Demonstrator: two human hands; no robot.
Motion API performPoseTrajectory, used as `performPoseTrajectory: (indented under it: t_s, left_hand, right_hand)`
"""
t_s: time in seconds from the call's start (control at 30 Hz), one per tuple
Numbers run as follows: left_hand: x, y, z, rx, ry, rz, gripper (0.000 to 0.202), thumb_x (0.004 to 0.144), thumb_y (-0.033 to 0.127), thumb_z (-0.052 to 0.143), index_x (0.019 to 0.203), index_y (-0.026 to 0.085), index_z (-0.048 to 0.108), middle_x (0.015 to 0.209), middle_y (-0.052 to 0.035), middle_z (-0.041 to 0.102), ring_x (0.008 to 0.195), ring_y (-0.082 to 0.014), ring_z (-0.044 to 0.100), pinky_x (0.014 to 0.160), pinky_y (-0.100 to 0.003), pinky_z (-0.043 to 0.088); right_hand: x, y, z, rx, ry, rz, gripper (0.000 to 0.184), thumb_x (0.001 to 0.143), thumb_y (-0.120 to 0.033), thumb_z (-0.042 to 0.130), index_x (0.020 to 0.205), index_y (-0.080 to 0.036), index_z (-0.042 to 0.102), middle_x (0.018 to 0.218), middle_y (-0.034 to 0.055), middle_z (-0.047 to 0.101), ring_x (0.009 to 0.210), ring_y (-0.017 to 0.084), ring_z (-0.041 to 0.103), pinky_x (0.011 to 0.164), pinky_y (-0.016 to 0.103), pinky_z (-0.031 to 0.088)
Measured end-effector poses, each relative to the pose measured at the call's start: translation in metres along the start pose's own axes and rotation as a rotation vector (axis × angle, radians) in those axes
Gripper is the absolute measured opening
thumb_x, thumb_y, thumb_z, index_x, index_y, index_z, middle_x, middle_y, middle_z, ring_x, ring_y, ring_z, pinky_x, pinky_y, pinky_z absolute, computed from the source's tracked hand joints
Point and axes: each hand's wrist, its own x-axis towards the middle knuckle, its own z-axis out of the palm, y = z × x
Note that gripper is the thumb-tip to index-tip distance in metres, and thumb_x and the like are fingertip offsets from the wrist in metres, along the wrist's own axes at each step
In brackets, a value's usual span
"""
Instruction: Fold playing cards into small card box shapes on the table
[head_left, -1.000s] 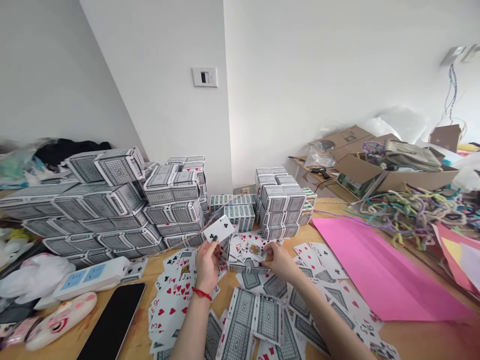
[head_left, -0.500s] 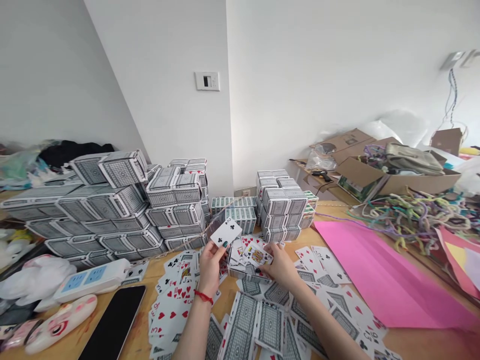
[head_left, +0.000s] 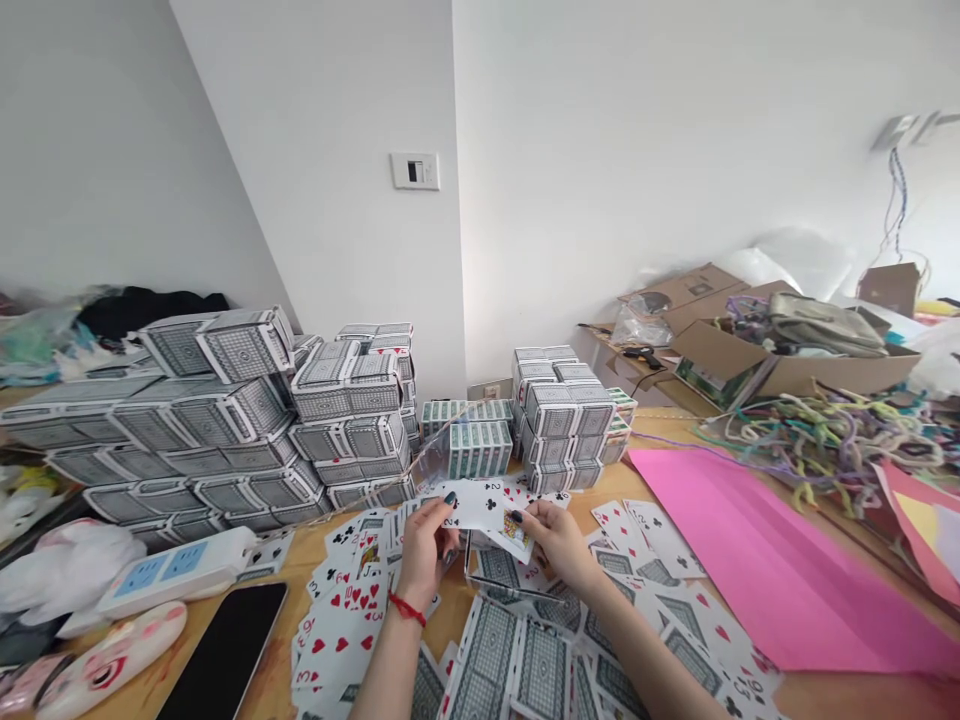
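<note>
My left hand pinches a two of clubs playing card by its left end. Close beside it, my right hand grips a king card, whose edge meets the two of clubs. Both cards are held above a small open box made of playing cards, partly hidden by the hands and cards. Below it lies a flat piece of joined cards, backs up. Loose face-up cards spread left of my left forearm, and more cards lie to the right.
Stacked card-covered blocks rise at the left, with another stack at centre right. Green card packs stand behind my hands. A phone, power strip, pink sheet and tangled cords surround the work area.
My left hand has lowered the two of clubs and turned it nearly level, bringing it against the king card. The right hand has lifted the king slightly from the box.
</note>
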Motion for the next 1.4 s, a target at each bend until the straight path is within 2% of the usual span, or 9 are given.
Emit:
performPoseTrajectory:
  t_s: [0.1, 0.27, 0.4, 0.5, 0.63, 0.83, 1.2, 1.3, 1.4]
  left_hand:
    - [0.000, 0.002, 0.001, 0.006, 0.024, 0.037, 0.021, 0.063, 0.029, 0.061, 0.053, 0.015, 0.049, 0.038, 0.0055, 0.049, 0.032, -0.0038, 0.035, 0.035, -0.016, 0.023]
    - [-0.003, 0.002, 0.007, 0.167, -0.075, 0.050, 0.016, 0.065, 0.030, 0.061, 0.065, 0.015, 0.055, 0.045, 0.0051, 0.052, 0.033, -0.0041, 0.034, 0.036, -0.017, 0.024]
    - [-0.005, 0.005, 0.011, 0.197, -0.063, 0.122, 0.017, 0.063, 0.030, 0.064, 0.061, 0.015, 0.055, 0.052, 0.0029, 0.053, 0.048, -0.0087, 0.046, 0.047, -0.018, 0.035]
    - [-0.006, 0.007, 0.013, 0.195, -0.061, 0.138, 0.017, 0.061, 0.029, 0.066, 0.067, 0.015, 0.057, 0.059, 0.0010, 0.056, 0.056, -0.0118, 0.051, 0.054, -0.021, 0.039]
    - [-0.007, 0.006, 0.013, 0.201, -0.059, 0.105, 0.021, 0.059, 0.029, 0.068, 0.070, 0.015, 0.057, 0.054, 0.0031, 0.053, 0.049, -0.0096, 0.046, 0.049, -0.019, 0.036]
    - [-0.005, 0.001, 0.011, 0.134, -0.062, 0.073, 0.019, 0.064, 0.032, 0.063, 0.068, 0.015, 0.055, 0.052, 0.0040, 0.050, 0.046, -0.0079, 0.043, 0.046, -0.018, 0.032]
    - [-0.009, 0.004, 0.015, 0.169, -0.198, 0.051, 0.019, 0.065, 0.030, 0.062, 0.059, 0.016, 0.052, 0.046, 0.0047, 0.044, 0.043, -0.0069, 0.038, 0.043, -0.018, 0.029]
    - [-0.008, 0.003, 0.011, 0.154, -0.152, 0.065, 0.021, 0.069, 0.034, 0.058, 0.060, 0.015, 0.054, 0.046, 0.0043, 0.043, 0.040, -0.0064, 0.036, 0.041, -0.018, 0.028]
    - [-0.008, 0.005, 0.009, 0.178, -0.056, 0.138, 0.017, 0.066, 0.029, 0.061, 0.078, 0.017, 0.061, 0.063, -0.0003, 0.055, 0.057, -0.0111, 0.051, 0.052, -0.020, 0.039]
  right_hand:
    - [0.000, 0.000, 0.005, 0.162, -0.062, 0.008, 0.036, 0.067, -0.054, 0.054, 0.069, -0.019, 0.045, 0.040, -0.0095, 0.043, 0.028, 0.006, 0.036, 0.032, 0.018, 0.022]
    - [-0.005, -0.010, 0.011, 0.324, -0.157, -0.050, 0.035, 0.068, -0.049, 0.058, 0.084, -0.018, 0.054, 0.049, -0.0058, 0.052, 0.037, 0.009, 0.048, 0.039, 0.020, 0.034]
    - [-0.010, -0.021, 0.013, 0.318, -0.219, -0.109, 0.029, 0.072, -0.045, 0.056, 0.081, -0.018, 0.060, 0.065, -0.0013, 0.058, 0.046, 0.009, 0.052, 0.048, 0.022, 0.040]
    - [-0.014, -0.028, 0.015, 0.264, -0.239, -0.137, 0.029, 0.073, -0.045, 0.055, 0.081, -0.018, 0.063, 0.063, -0.0003, 0.059, 0.052, 0.012, 0.054, 0.054, 0.025, 0.043]
    - [-0.019, -0.035, 0.018, 0.207, -0.281, -0.141, 0.025, 0.071, -0.041, 0.058, 0.077, -0.018, 0.065, 0.053, -0.0011, 0.058, 0.056, 0.015, 0.056, 0.059, 0.028, 0.045]
    - [-0.020, -0.033, 0.021, 0.289, -0.322, -0.098, 0.025, 0.067, -0.041, 0.062, 0.077, -0.018, 0.064, 0.062, 0.0010, 0.061, 0.062, 0.017, 0.059, 0.064, 0.031, 0.047]
    - [-0.002, 0.002, 0.020, 0.429, -0.060, -0.003, 0.028, 0.063, -0.044, 0.064, 0.068, -0.017, 0.059, 0.055, -0.0019, 0.056, 0.046, 0.011, 0.050, 0.048, 0.025, 0.042]
    - [-0.002, 0.002, 0.018, 0.534, -0.011, 0.006, 0.024, 0.064, -0.040, 0.065, 0.067, -0.018, 0.058, 0.056, -0.0022, 0.054, 0.046, 0.010, 0.047, 0.047, 0.023, 0.040]
    - [-0.003, 0.000, 0.014, 0.592, 0.063, 0.014, 0.020, 0.067, -0.037, 0.062, 0.076, -0.020, 0.057, 0.068, 0.0007, 0.058, 0.056, 0.014, 0.053, 0.052, 0.025, 0.043]
